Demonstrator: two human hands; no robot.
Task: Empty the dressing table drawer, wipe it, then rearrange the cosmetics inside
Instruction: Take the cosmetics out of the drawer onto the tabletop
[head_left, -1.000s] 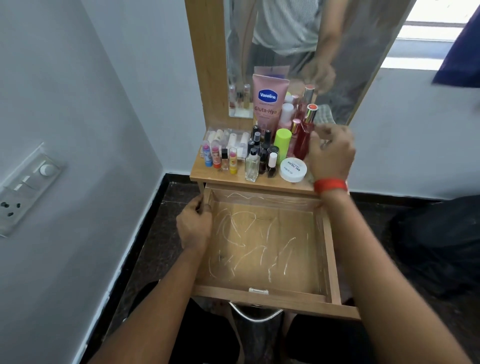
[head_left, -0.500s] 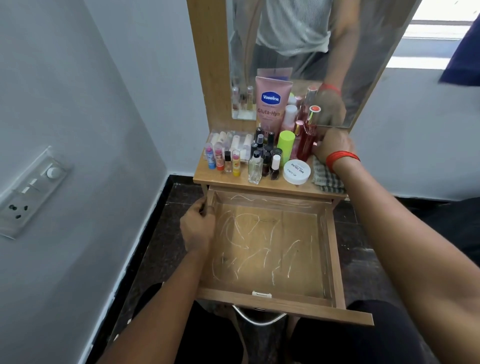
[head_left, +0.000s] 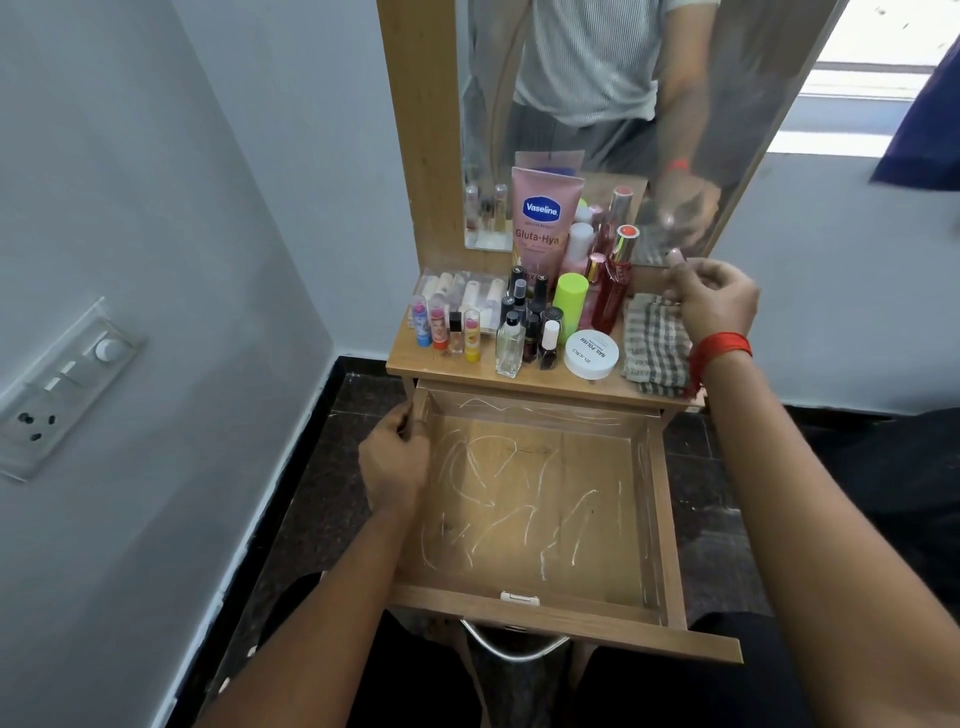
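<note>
Cloth (head_left: 655, 340) just below right fingers (head_left: 691, 270)

Small print on the Vaseline tube (head_left: 544, 221) is unreadable, its base hidden behind bottles (head_left: 530, 322)

We see the drawer (head_left: 524, 499) pulled out with its floor bare, open from above; only the left hand (head_left: 395, 462) on its left wall takes up room there. On the worktop (head_left: 447, 364) the bottles (head_left: 530, 332) crowd the left and middle, leaving a thin free strip along the front edge. The checked cloth (head_left: 652, 343) covers the right end, under the right hand (head_left: 714, 301)
</note>
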